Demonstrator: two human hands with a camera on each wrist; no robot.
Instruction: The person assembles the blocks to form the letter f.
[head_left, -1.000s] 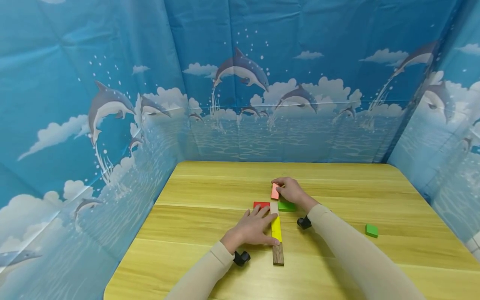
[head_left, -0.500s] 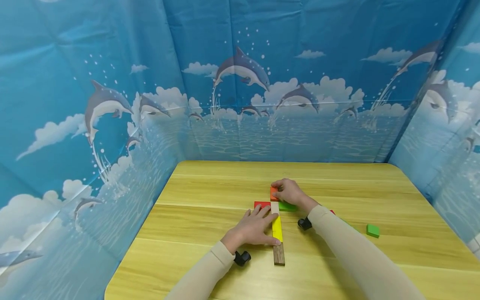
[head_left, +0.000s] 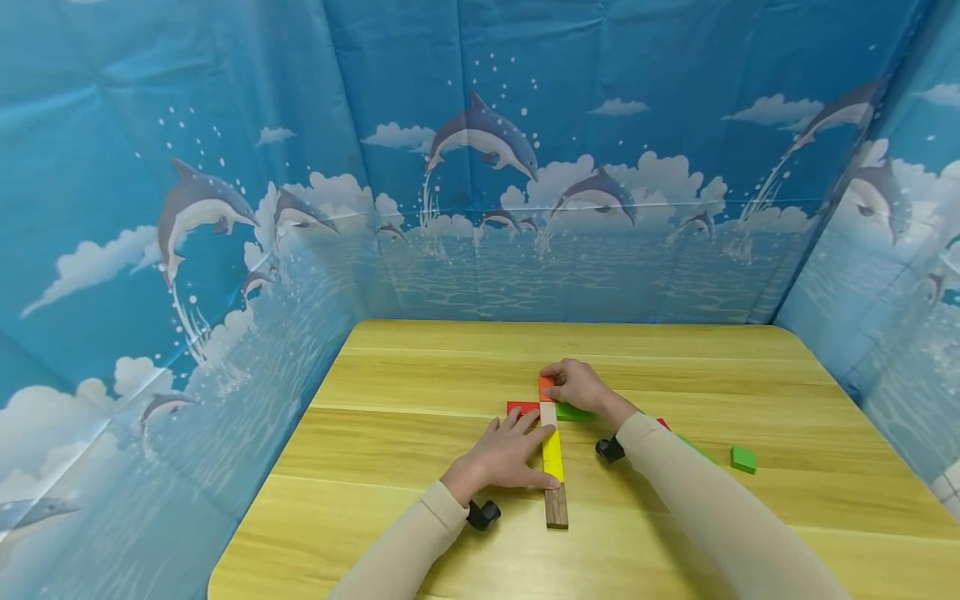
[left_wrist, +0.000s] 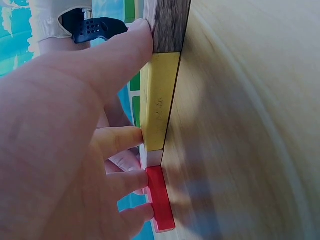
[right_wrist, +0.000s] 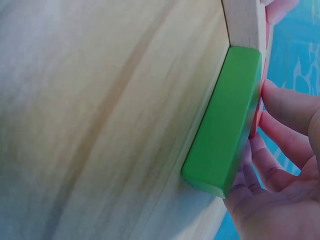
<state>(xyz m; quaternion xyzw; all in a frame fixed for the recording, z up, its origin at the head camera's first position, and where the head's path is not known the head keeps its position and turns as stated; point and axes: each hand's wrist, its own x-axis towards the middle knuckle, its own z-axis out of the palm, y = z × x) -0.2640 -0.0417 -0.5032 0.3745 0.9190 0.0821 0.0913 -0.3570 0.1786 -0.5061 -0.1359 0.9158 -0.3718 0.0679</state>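
Observation:
A column of toy blocks lies on the table: dark brown, yellow and pale wood, with an orange-red block at its far end. A red block extends left from the pale one, a green block right. My left hand rests across the blocks with fingers spread. Its thumb touches near the brown-yellow joint; other fingertips touch the yellow and red blocks. My right hand pinches the orange-red block between thumb and fingers, mostly hidden behind the green block in the right wrist view.
A loose small green block lies at the right of the wooden table. A red piece and a green strip show partly from behind the right sleeve. Dolphin-printed curtains surround the table's back and sides.
The orange-red block has gone from a tilted pose, apart from the pale block, to lying flat against its end, still in my right fingers. My left hand stays put.

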